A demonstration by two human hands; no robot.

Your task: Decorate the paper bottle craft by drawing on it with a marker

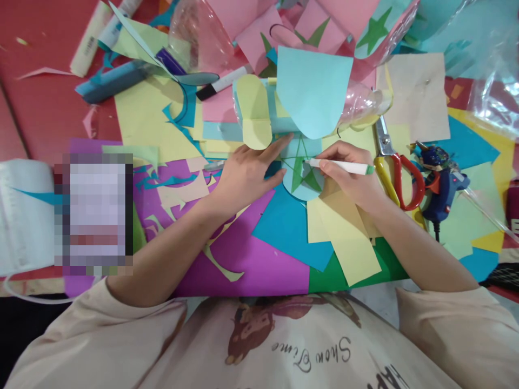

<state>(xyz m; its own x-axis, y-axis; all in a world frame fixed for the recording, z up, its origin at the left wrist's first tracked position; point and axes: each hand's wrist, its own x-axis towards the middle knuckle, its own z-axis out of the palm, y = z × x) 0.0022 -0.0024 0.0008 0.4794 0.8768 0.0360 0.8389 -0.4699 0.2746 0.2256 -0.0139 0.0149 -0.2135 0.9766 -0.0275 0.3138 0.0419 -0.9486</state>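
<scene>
Left of centre in the frame, the left hand (247,175) lies with thumb and index finger spread wide, gripping nothing, at the edge of a light-blue, round-ended paper piece (291,188) bearing a partly filled green star (298,172) at centre. Right of it, the right hand's (352,175) fingers pinch a white, green-ended marker (348,167), its tip at the star; farther right lie metal scissors with red-and-yellow handles (399,170).

the pale shirt (206,346) bears dark cursive lettering (312,352)
</scene>
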